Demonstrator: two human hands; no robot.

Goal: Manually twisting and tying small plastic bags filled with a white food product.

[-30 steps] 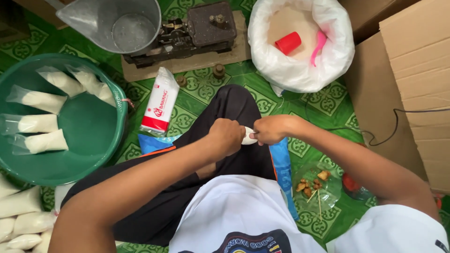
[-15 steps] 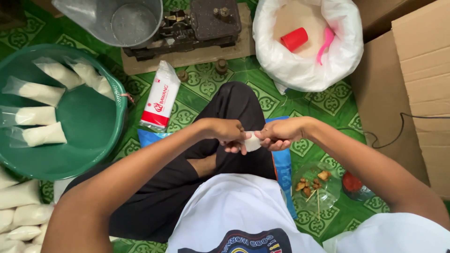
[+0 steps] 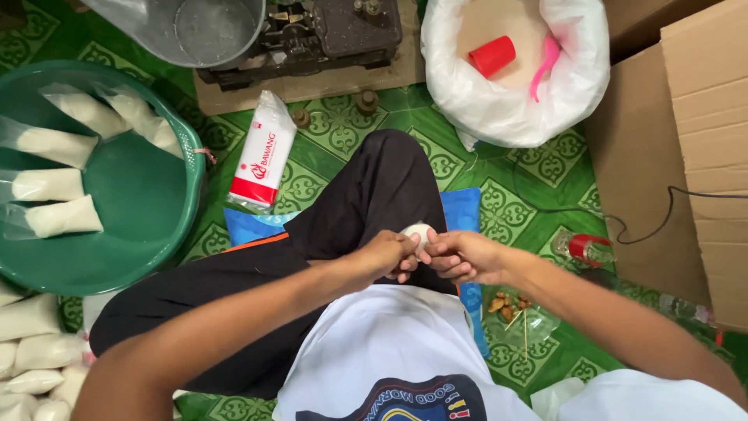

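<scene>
My left hand [image 3: 387,256] and my right hand [image 3: 463,256] meet over my lap, both gripping a small clear bag of white powder [image 3: 416,231]; only its rounded top shows between the fingers. I sit cross-legged in black trousers on a blue cushion [image 3: 248,224]. A large white sack of powder [image 3: 514,70], open at the top, stands ahead to the right, with a red cup [image 3: 492,55] and a pink scoop [image 3: 545,61] lying inside it.
A green basin [image 3: 136,203] on the left holds several filled bags; more filled bags [image 3: 31,351] pile at bottom left. A scale [image 3: 327,35] with a metal pan [image 3: 195,27] stands ahead, a red-and-white packet [image 3: 263,152] beside it. Cardboard boxes [image 3: 686,156] fill the right.
Both hands have drawn closer to my body with the small bag, which now stands upright between the fingers. The view has tilted down slightly.
</scene>
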